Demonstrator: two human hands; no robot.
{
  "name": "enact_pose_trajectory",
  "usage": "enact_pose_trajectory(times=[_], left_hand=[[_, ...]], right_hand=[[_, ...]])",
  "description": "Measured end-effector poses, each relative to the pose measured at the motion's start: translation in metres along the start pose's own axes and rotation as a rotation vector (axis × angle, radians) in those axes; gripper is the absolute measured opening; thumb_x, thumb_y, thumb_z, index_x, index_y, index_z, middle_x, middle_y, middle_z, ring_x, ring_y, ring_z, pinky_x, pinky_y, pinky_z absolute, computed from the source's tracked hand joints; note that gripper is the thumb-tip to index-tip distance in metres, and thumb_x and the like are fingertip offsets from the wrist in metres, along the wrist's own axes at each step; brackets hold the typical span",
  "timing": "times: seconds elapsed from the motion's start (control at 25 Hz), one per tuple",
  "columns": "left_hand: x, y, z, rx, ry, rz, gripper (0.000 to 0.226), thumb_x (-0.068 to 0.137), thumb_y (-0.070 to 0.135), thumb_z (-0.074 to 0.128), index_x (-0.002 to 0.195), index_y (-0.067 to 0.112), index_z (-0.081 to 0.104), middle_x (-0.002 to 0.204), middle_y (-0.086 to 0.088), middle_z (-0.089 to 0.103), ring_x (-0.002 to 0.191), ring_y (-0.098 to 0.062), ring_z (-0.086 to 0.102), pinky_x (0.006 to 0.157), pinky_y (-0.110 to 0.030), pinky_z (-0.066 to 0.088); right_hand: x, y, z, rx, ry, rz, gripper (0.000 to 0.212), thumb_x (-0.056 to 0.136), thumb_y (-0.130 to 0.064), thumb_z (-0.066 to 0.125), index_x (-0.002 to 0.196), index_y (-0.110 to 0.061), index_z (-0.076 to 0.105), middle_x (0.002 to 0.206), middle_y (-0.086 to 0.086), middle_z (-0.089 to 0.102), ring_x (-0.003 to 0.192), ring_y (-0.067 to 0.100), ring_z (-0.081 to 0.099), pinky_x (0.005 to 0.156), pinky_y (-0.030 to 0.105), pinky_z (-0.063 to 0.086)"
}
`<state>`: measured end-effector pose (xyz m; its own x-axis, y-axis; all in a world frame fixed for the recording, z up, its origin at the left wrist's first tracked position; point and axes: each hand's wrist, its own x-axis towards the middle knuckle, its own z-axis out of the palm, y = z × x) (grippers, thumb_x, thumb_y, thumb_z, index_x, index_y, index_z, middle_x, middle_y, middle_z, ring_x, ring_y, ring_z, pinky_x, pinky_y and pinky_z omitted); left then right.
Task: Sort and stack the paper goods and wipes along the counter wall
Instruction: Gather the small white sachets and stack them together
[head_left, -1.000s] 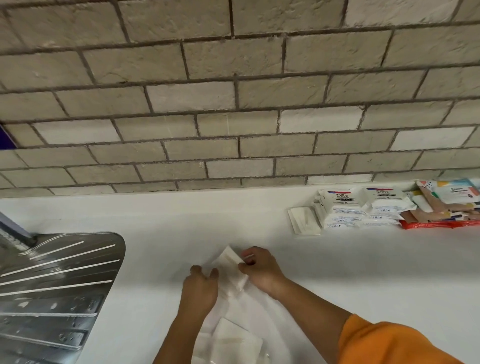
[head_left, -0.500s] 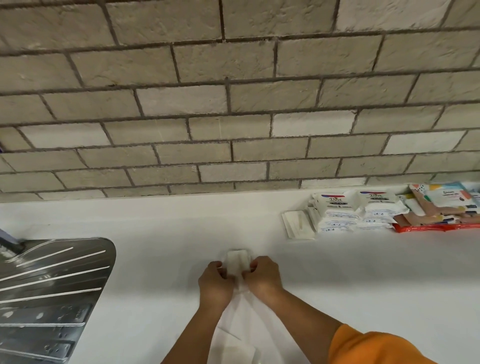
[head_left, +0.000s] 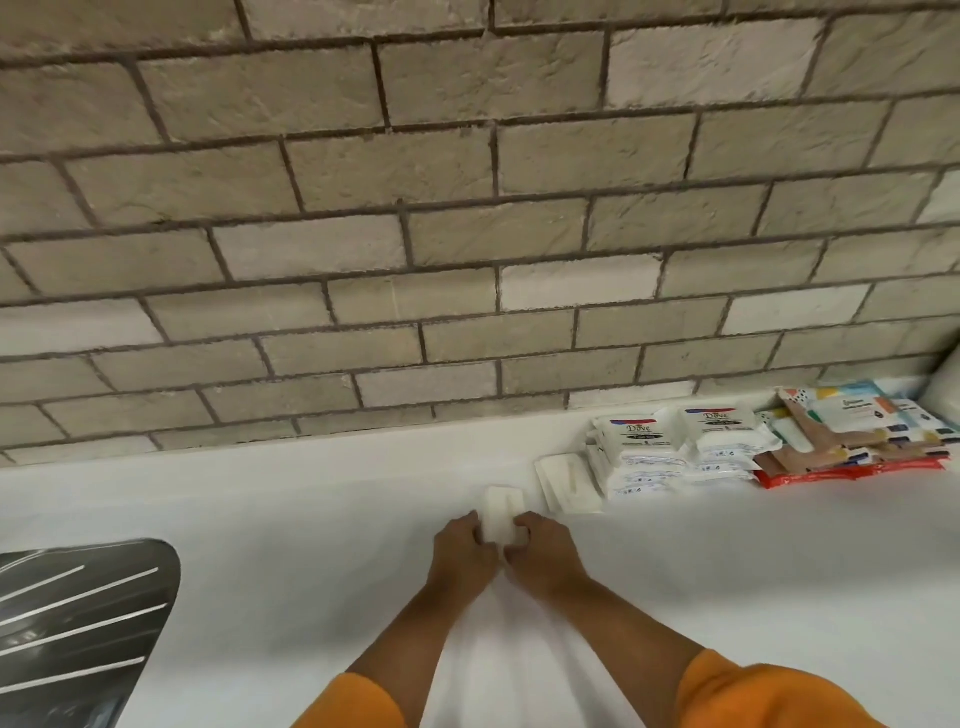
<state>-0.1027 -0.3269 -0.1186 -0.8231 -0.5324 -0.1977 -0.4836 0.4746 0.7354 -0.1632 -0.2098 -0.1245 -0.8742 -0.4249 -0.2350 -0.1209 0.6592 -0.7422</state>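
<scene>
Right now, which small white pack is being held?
The nearer small white pack, gripped by left hand and right hand; the other white pack lies untouched beside the Dove packs.

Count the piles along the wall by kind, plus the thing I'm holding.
Dove wipes stacks: 2
White napkin pile: 1
Colourful packet pile: 1
Held folded napkin: 1
Total: 5

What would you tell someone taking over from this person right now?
Left hand and right hand both grip the small white folded paper, short of the grey brick wall.
Along it: flat white packets, stacked white Dove wipe packs, colourful flat packs.
Done: those stacks.
Left: probably set the folded paper into the row beside the flat white packets.
</scene>
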Motion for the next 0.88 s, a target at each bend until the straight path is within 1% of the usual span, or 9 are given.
enact_pose_trajectory(times=[0.04, 0.08, 0.16, 0.2, 0.28, 0.36, 0.44, 0.72, 0.88], left_hand=[[0.004, 0.003, 0.002, 0.014, -0.031, 0.031, 0.019, 0.079, 0.009, 0.066, 0.075, 0.024, 0.055, 0.073, 0.012, 0.058, 0.066, -0.005, 0.054, 0.054, -0.007, 0.039], [0.007, 0.004, 0.004, 0.014, -0.059, 0.059, 0.018, 0.081, 0.015, 0.069, 0.092, 0.024, 0.059, 0.086, 0.014, 0.062, 0.077, -0.009, 0.058, 0.060, -0.005, 0.038], [0.016, 0.000, 0.010, 0.067, -0.096, 0.087, 0.047, 0.087, 0.020, 0.067, 0.133, 0.020, 0.054, 0.118, 0.005, 0.065, 0.104, -0.014, 0.061, 0.075, -0.005, 0.039], [0.021, -0.001, 0.012, 0.116, -0.096, 0.108, 0.055, 0.089, 0.016, 0.065, 0.141, 0.015, 0.050, 0.129, 0.000, 0.063, 0.113, -0.016, 0.061, 0.081, -0.005, 0.040], [0.029, -0.002, 0.014, 0.232, -0.086, 0.162, 0.057, 0.086, 0.011, 0.065, 0.142, 0.009, 0.052, 0.136, -0.006, 0.061, 0.124, -0.022, 0.058, 0.092, -0.009, 0.038], [0.034, 0.000, 0.014, 0.337, -0.115, 0.218, 0.053, 0.092, 0.016, 0.060, 0.144, 0.009, 0.050, 0.142, -0.008, 0.056, 0.132, -0.024, 0.051, 0.106, -0.018, 0.032], [0.041, 0.000, 0.017, 0.401, -0.136, 0.256, 0.049, 0.099, 0.021, 0.053, 0.146, 0.011, 0.047, 0.144, -0.009, 0.053, 0.134, -0.024, 0.047, 0.112, -0.023, 0.027], [0.066, -0.002, 0.026, 0.476, -0.120, 0.302, 0.051, 0.101, 0.033, 0.054, 0.148, 0.014, 0.046, 0.149, -0.006, 0.049, 0.137, -0.022, 0.044, 0.114, -0.026, 0.027], [0.071, -0.001, 0.026, 0.557, -0.115, 0.321, 0.051, 0.100, 0.037, 0.055, 0.146, 0.016, 0.049, 0.145, -0.007, 0.050, 0.134, -0.024, 0.047, 0.113, -0.031, 0.036]], right_hand=[[0.004, 0.000, -0.005, -0.091, -0.026, -0.039, 0.018, 0.080, -0.015, 0.066, 0.099, -0.015, 0.070, 0.089, -0.003, 0.065, 0.087, 0.016, 0.063, 0.064, 0.008, 0.042], [0.007, 0.001, -0.008, -0.194, -0.050, -0.079, 0.015, 0.078, -0.023, 0.065, 0.091, -0.018, 0.068, 0.087, -0.003, 0.064, 0.089, 0.020, 0.063, 0.068, 0.013, 0.043], [0.014, 0.006, -0.014, -0.389, -0.115, -0.150, 0.036, 0.074, -0.036, 0.054, 0.101, -0.016, 0.066, 0.101, 0.003, 0.067, 0.106, 0.029, 0.060, 0.087, 0.027, 0.047], [0.017, 0.008, -0.015, -0.493, -0.124, -0.170, 0.044, 0.078, -0.037, 0.052, 0.114, -0.014, 0.064, 0.113, 0.006, 0.065, 0.115, 0.031, 0.054, 0.093, 0.034, 0.049], [0.024, 0.012, -0.019, -0.711, -0.059, -0.246, 0.041, 0.090, -0.030, 0.054, 0.129, -0.015, 0.058, 0.128, 0.007, 0.057, 0.125, 0.031, 0.045, 0.096, 0.042, 0.050], [0.032, 0.014, -0.022, -0.866, 0.011, -0.333, 0.034, 0.093, -0.024, 0.058, 0.126, -0.016, 0.060, 0.130, 0.006, 0.055, 0.125, 0.031, 0.045, 0.094, 0.044, 0.046], [0.038, 0.016, -0.024, -0.967, 0.060, -0.373, 0.031, 0.094, -0.023, 0.059, 0.124, -0.015, 0.061, 0.129, 0.005, 0.058, 0.123, 0.032, 0.048, 0.093, 0.045, 0.043], [0.050, 0.022, -0.034, -1.053, 0.044, -0.397, 0.033, 0.098, -0.020, 0.053, 0.130, -0.012, 0.054, 0.130, 0.008, 0.059, 0.124, 0.033, 0.046, 0.096, 0.045, 0.039], [0.049, 0.020, -0.037, -1.014, 0.037, -0.401, 0.037, 0.093, -0.023, 0.053, 0.129, -0.013, 0.053, 0.130, 0.005, 0.059, 0.124, 0.032, 0.046, 0.097, 0.044, 0.038]])
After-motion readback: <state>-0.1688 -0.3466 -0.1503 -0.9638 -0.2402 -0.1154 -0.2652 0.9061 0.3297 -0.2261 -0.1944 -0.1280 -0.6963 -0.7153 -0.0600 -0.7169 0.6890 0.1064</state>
